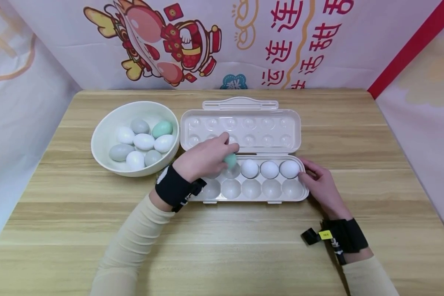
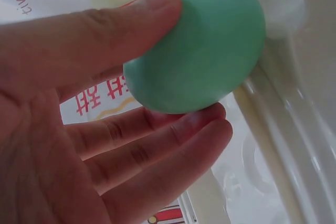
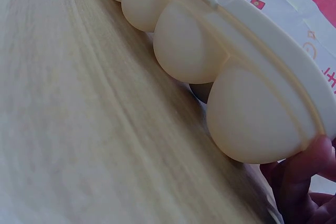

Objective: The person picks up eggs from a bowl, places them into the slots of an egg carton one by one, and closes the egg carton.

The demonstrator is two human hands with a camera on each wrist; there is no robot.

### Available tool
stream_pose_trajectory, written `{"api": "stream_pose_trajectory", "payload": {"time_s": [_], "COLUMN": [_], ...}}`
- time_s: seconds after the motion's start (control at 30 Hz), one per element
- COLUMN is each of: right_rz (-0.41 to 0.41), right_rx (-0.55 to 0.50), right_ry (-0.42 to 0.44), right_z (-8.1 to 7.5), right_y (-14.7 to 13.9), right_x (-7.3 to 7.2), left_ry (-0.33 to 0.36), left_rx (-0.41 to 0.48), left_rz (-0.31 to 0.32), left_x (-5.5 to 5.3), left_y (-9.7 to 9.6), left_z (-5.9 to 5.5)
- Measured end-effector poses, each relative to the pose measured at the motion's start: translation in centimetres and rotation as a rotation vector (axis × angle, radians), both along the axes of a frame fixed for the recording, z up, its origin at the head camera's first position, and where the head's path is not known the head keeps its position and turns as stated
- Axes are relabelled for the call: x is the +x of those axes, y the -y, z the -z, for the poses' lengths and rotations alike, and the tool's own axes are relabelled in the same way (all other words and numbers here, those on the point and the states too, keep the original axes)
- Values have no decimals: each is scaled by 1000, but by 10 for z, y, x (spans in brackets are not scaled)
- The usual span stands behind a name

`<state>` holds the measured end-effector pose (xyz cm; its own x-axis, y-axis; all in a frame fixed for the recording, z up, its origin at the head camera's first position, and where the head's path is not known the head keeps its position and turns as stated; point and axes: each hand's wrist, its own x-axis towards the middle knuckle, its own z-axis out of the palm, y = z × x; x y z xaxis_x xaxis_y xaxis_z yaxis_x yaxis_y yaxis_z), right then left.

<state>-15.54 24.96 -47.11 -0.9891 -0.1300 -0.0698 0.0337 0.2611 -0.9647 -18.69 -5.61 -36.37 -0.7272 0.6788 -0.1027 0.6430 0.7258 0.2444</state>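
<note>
Between thumb and fingertips my left hand [image 1: 205, 157] pinches a green egg [image 2: 202, 45]; in the head view this egg is above a cup in the back row of a white egg box [image 1: 251, 189]. Three white eggs [image 1: 269, 169] sit in that row's right-hand cups, while the visible front cups hold nothing. The left end of the box is hidden behind my left hand and wrist. At the right end, my right hand [image 1: 322, 187] grips the box's rim, its thumb on the near side in the right wrist view. The box's lid [image 1: 240, 130] lies open behind.
A white bowl [image 1: 100, 142] stands left of the box, close to its lid, with several white, grey and green eggs [image 1: 162, 129] inside. Everything rests on a wooden table [image 1: 244, 250]. A printed cloth [image 1: 207, 45] hangs behind the table's back edge.
</note>
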Motion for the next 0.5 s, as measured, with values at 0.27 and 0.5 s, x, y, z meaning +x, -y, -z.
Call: {"api": "stream_pose_trajectory", "payload": {"time_s": [0.27, 0.5], "right_rz": [11, 14], "right_rx": [24, 33], "right_ry": [29, 43], "right_z": [-2, -1], "right_y": [0, -1], "right_x": [0, 0], "left_ry": [-25, -27], "left_rx": [-13, -77], "left_rz": [32, 14], "left_x": [3, 5], "left_y": [-6, -10], "left_z": [6, 10]}}
